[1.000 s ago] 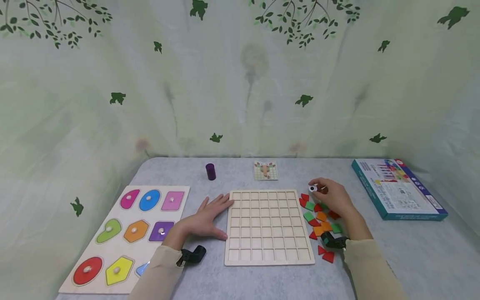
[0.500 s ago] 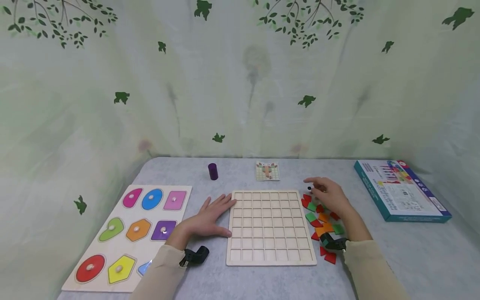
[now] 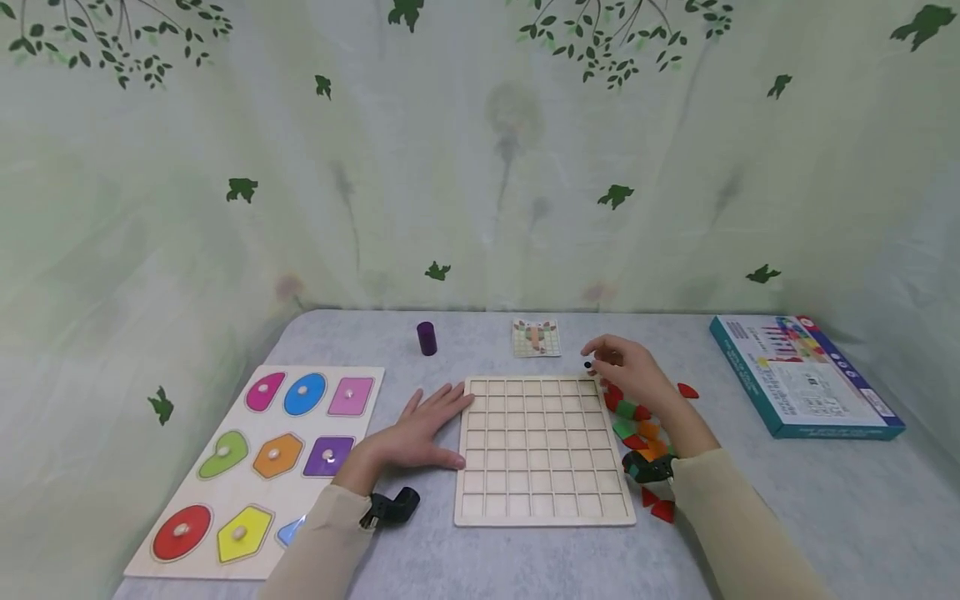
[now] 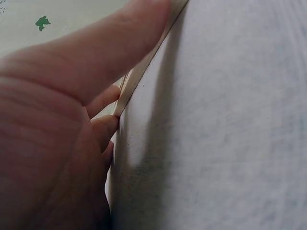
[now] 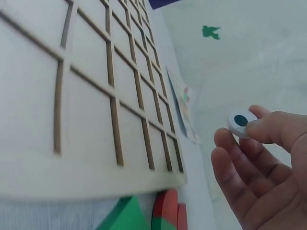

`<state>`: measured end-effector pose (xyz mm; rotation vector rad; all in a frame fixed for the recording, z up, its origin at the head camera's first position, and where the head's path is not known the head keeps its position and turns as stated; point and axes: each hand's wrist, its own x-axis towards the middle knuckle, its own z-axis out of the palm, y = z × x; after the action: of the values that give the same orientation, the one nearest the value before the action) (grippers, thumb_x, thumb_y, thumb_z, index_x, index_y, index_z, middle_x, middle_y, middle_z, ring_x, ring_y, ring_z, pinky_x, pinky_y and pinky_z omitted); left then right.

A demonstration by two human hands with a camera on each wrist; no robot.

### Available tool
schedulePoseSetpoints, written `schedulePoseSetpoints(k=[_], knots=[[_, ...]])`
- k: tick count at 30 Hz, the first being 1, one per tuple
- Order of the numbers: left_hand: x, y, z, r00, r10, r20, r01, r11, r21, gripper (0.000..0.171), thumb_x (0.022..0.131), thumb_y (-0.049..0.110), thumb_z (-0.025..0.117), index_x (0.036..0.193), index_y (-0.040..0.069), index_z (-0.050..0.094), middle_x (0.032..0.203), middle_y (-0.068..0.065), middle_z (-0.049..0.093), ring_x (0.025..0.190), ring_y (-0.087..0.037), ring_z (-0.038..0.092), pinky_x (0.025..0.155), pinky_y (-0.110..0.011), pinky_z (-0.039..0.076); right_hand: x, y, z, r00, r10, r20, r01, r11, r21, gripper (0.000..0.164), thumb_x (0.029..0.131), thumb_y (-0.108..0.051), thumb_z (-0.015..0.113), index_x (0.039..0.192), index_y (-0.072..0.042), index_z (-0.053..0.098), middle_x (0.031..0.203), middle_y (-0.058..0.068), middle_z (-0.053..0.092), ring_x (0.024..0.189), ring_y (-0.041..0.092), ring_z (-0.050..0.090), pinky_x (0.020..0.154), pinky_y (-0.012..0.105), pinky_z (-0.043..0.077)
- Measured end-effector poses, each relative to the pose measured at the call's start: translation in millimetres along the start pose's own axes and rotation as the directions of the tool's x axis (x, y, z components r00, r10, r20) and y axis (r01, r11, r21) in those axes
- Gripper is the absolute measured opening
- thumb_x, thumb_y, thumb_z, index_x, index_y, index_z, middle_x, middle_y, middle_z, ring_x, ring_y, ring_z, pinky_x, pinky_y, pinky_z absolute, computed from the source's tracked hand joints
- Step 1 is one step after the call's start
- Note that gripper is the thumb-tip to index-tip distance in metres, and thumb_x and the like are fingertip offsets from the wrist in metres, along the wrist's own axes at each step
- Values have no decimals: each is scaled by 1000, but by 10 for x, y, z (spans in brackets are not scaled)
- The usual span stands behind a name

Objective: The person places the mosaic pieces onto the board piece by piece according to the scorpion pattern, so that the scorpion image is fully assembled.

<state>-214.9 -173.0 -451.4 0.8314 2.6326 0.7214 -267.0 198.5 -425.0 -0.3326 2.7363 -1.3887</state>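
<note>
Person at a pale grey counter (image 3: 825, 517), seen from the head and both wrists. The right hand (image 3: 633, 371) has its grip pinched, thumb against forefinger, on a white disc (image 5: 238, 120) with a dark central spot; the disc is raised, near the far right corner of the gridded wooden board (image 3: 547, 482). The left hand (image 3: 420, 433) has a released grip, its fingers spread and its thumb and fingertips touching the board's left edge.

Lettering: the box (image 3: 806, 375) at far right, teal-sided with a purple band, carries blocks of print and a coloured picture, all too small to read. The card (image 3: 536, 338) beyond the board bears a coloured figure on a grid; its finer detail is indistinct.

Partly hidden: the right wrist camera (image 3: 647, 467) and forearm cover some of the red, green and orange pieces (image 3: 663, 510) scattered along the board's right side. On the shape puzzle (image 3: 225, 493) at left, the left sleeve (image 3: 322, 542) cuts across a blue shape (image 3: 291, 532). In the left wrist view, the thumb masks most of the board, leaving a strip of its edge. In the right wrist view, a purple form (image 5: 163, 3) is cropped at the top and cannot be identified. A dark purple cylinder (image 3: 427, 339) stands left of the card.
</note>
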Motion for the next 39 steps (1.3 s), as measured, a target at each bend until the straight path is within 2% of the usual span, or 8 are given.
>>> schedulePoseSetpoints(k=[8, 12, 17, 24, 30, 39], knots=[[24, 15, 4, 1000, -3, 0, 3, 1000, 4, 100, 82, 48, 78, 160, 14, 25, 170, -10, 13, 157, -34, 6, 123, -64, -5, 164, -188, 170, 990, -38, 133, 32, 998, 48, 24, 102, -14, 57, 122, -5, 65, 107, 15, 62, 97, 28, 68, 76, 41, 61], [20, 19, -4, 1000, -6, -12, 7, 1000, 12, 100, 81, 48, 79, 160, 14, 26, 169, -10, 14, 157, -34, 7, 123, -64, -5, 247, -241, 268, 983, -52, 176, 45, 998, 46, 25, 101, -14, 57, 123, -5, 66, 105, 15, 63, 90, 29, 65, 74, 39, 60], [27, 30, 6, 1000, -10, -18, 10, 999, 31, 101, 81, 50, 79, 159, 14, 27, 169, -11, 15, 157, -35, 8, 123, -65, -3, 298, -296, 399, 970, -20, 242, 14, 1000, 28, 23, 100, -12, 57, 120, -8, 68, 99, 12, 64, 80, 27, 61, 67, 35, 56], [30, 36, 5, 1000, -13, -19, 14, 1000, 27, 101, 80, 51, 79, 159, 13, 27, 169, -11, 15, 157, -36, 8, 122, -66, -3, 354, -282, 547, 968, 6, 250, -2, 1000, -17, 20, 99, -11, 58, 114, -14, 71, 92, 7, 65, 69, 20, 56, 60, 30, 48], [28, 39, -2, 1000, -13, -18, 13, 1000, 19, 101, 81, 50, 79, 159, 13, 27, 169, -11, 14, 157, -35, 8, 122, -65, -4, 352, -308, 620, 969, -22, 246, 27, 999, -20, 20, 99, -10, 58, 113, -13, 72, 96, 7, 66, 79, 17, 64, 67, 29, 50], [28, 22, 5, 1000, -3, -23, 4, 1000, 30, 100, 81, 51, 78, 159, 14, 27, 169, -12, 15, 157, -36, 8, 122, -66, -3, 358, -364, 725, 976, -16, 218, 36, 995, -92, 18, 99, -15, 59, 110, -19, 73, 100, 3, 67, 87, 17, 62, 74, 31, 51]])
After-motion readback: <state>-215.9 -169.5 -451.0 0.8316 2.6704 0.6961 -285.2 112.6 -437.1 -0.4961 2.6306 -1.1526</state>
